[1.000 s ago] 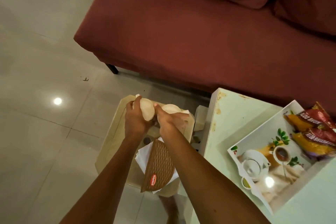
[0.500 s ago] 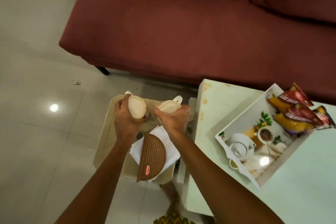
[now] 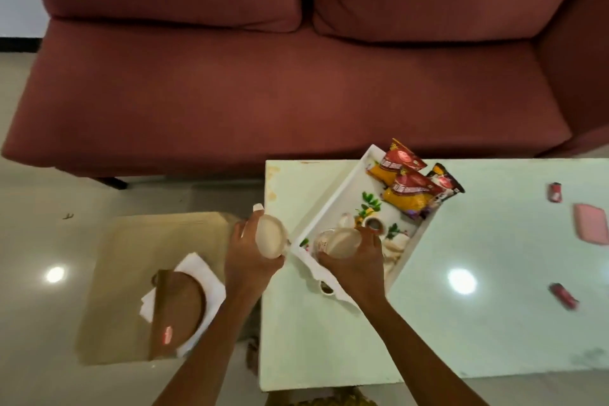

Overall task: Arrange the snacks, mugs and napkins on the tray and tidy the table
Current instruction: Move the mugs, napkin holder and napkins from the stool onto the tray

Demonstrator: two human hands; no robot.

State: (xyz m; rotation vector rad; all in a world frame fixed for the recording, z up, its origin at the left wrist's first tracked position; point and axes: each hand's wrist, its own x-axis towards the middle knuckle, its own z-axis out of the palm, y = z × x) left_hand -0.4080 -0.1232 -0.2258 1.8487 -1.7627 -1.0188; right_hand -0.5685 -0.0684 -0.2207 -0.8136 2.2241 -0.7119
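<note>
My left hand (image 3: 250,260) gripped one mug (image 3: 271,236), mouth tilted right. My right hand (image 3: 354,260) held another mug (image 3: 336,241) over the tray (image 3: 333,204).

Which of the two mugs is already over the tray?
The mug in the right hand, the right-hand mug, is above the tray. The other mug is left of its edge.

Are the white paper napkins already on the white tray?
No: the white paper napkins lie under a brown holder on the low beige stool, off the white tray.
</note>
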